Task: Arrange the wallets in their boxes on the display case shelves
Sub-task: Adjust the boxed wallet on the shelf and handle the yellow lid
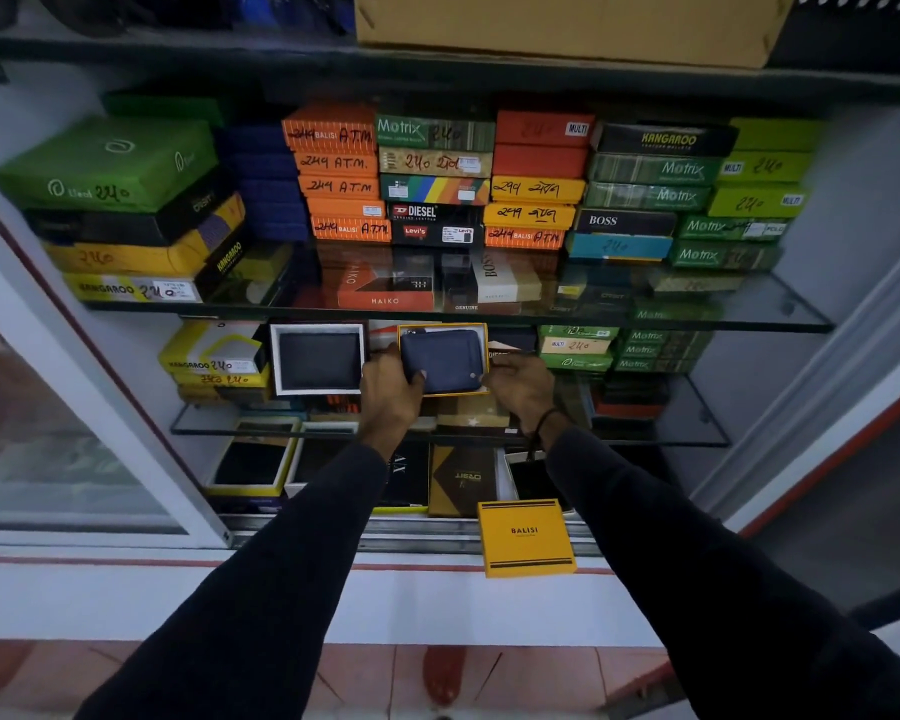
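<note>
- Centre of the frame, middle glass shelf (697, 433): blue wallet (445, 358) sits in its yellow-rimmed box (481, 356), propped upright.
- Left hand (388, 394) and right hand (520, 387) each have a closed grip on a box side.
- I'd line it up square beside the white-framed box (318, 358), tilted the same.

The yellow lid (526, 536) at the front edge of the case reads "BALISI". Above it, on the upper glass shelf (749, 317), boxes show "DIESEL" (415, 212), "Levi's" (415, 231), "BOSS" (602, 220), "KANGAROO" (668, 140), "Motrix" (399, 128); orange boxes (340, 162) carry handwritten "249 A.T.M.". Under that shelf, an orange box (385, 298) says "HAIKO".
</note>
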A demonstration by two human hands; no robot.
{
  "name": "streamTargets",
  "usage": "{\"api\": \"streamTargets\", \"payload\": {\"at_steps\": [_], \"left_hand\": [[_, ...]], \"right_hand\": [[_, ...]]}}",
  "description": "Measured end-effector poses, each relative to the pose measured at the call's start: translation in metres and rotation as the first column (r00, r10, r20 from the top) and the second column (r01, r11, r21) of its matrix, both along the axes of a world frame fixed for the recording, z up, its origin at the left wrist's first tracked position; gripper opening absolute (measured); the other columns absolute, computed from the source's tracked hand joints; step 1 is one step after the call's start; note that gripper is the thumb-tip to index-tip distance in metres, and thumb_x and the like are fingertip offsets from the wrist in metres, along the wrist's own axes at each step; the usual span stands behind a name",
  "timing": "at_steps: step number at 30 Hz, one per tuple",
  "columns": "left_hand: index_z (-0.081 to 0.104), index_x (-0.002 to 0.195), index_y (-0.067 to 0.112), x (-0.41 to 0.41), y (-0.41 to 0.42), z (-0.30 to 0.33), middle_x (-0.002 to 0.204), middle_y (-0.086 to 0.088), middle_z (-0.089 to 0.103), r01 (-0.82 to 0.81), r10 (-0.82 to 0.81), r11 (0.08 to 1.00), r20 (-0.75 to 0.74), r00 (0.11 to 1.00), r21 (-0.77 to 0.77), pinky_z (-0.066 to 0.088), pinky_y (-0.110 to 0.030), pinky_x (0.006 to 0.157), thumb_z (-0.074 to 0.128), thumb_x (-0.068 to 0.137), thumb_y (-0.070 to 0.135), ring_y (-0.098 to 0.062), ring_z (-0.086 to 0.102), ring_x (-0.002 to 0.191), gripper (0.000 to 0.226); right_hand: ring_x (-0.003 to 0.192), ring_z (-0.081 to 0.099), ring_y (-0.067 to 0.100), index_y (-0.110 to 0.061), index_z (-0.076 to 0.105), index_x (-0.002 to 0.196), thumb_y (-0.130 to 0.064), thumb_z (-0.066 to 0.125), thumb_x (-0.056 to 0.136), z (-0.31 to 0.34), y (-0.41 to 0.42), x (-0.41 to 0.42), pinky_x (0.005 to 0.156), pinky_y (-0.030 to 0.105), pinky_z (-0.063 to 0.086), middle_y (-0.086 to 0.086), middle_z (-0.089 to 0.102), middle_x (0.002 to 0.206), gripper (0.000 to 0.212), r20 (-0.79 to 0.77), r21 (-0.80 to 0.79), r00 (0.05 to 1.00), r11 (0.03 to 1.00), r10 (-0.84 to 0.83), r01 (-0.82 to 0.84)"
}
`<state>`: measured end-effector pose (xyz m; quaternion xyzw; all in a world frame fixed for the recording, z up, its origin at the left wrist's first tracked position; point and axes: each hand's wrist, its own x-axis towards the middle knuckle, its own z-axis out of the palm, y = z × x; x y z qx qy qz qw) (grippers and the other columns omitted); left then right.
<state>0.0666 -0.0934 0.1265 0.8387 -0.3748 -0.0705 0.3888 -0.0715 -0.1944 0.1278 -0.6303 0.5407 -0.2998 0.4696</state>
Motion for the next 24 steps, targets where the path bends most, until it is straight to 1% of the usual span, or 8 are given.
{"api": "streamTargets", "payload": {"at_steps": [2,5,8,12,16,19,21,24], "left_hand": [[0.058,0.126,0.006,-0.006,0.006,-0.002,0.126,-0.015,0.064,-0.015,0.015,0.999,0.005,1.000,-0.040,0.055,-0.036,0.093,0.072,0.090,0.018,-0.029,0.064,0.115,0.041],[0.056,0.128,0.006,-0.018,0.015,-0.009,0.127,-0.015,0.062,-0.032,0.036,0.997,0.046,0.998,-0.070,0.056,-0.038,0.096,0.072,0.089,0.018,-0.029,0.062,0.116,0.044],[0.054,0.130,0.006,-0.027,0.020,-0.015,0.127,-0.017,0.059,-0.048,0.051,0.996,0.029,0.998,-0.074,0.056,-0.039,0.094,0.071,0.091,0.023,-0.030,0.061,0.116,0.046],[0.053,0.131,0.006,-0.031,0.021,-0.015,0.130,-0.017,0.055,-0.072,0.074,0.994,0.028,0.997,-0.077,0.053,-0.037,0.090,0.067,0.093,0.029,-0.030,0.059,0.115,0.046],[0.055,0.129,0.006,-0.023,0.016,-0.009,0.131,-0.016,0.055,-0.084,0.085,0.995,0.014,0.996,-0.049,0.056,-0.039,0.092,0.064,0.095,0.032,-0.028,0.060,0.115,0.044],[0.062,0.121,0.003,-0.015,0.009,-0.006,0.123,-0.018,0.064,-0.034,0.036,0.999,-0.040,0.999,0.041,0.057,-0.033,0.084,0.066,0.094,0.029,-0.029,0.065,0.108,0.037],[0.064,0.118,0.001,-0.012,0.006,-0.005,0.119,-0.019,0.068,-0.014,0.017,0.999,-0.055,0.998,0.052,0.051,-0.026,0.078,0.070,0.092,0.024,-0.030,0.067,0.107,0.035],[0.065,0.118,0.002,-0.010,0.003,-0.007,0.119,-0.018,0.070,-0.035,0.036,0.999,-0.053,0.998,0.027,0.046,-0.023,0.075,0.073,0.089,0.019,-0.031,0.068,0.108,0.034]], "right_hand": [[0.094,0.063,0.012,-0.010,0.076,0.106,-0.012,0.081,0.076,-0.001,0.004,-0.005,0.075,0.012,0.044,0.004,0.073,0.107,0.031,0.004,-0.004,1.000,1.000,-0.018,0.018],[0.107,0.068,0.020,-0.008,0.077,0.102,-0.009,0.078,0.078,-0.005,0.008,-0.015,0.090,0.018,0.047,0.006,0.075,0.107,0.024,0.023,-0.028,0.999,0.999,-0.041,0.042],[0.107,0.068,0.021,-0.011,0.078,0.096,-0.014,0.077,0.079,-0.009,0.012,-0.025,0.092,0.019,0.047,0.003,0.075,0.105,0.018,0.022,-0.028,0.998,0.997,-0.066,0.067],[0.105,0.069,0.022,-0.014,0.078,0.096,-0.016,0.078,0.078,-0.008,0.012,-0.032,0.098,0.031,0.054,0.006,0.075,0.109,0.019,0.007,-0.017,0.998,0.998,-0.059,0.059],[0.107,0.065,0.019,-0.013,0.077,0.100,-0.014,0.076,0.081,-0.001,0.010,-0.027,0.090,0.021,0.047,0.003,0.073,0.107,0.019,-0.016,0.003,1.000,1.000,-0.006,0.006],[0.100,0.062,0.015,-0.012,0.077,0.105,-0.017,0.078,0.081,0.002,0.008,-0.019,0.087,0.020,0.046,0.000,0.067,0.099,0.025,-0.068,0.025,0.997,0.999,0.047,-0.046],[0.102,0.064,0.016,-0.010,0.075,0.110,-0.013,0.079,0.080,0.001,0.005,-0.012,0.089,0.022,0.051,0.004,0.071,0.107,0.031,-0.090,0.037,0.993,0.997,0.076,-0.073],[0.116,0.066,0.023,-0.009,0.072,0.118,-0.006,0.074,0.082,-0.002,0.001,-0.008,0.101,0.031,0.053,0.009,0.072,0.120,0.036,-0.093,0.026,0.993,0.997,0.074,-0.072]]}}
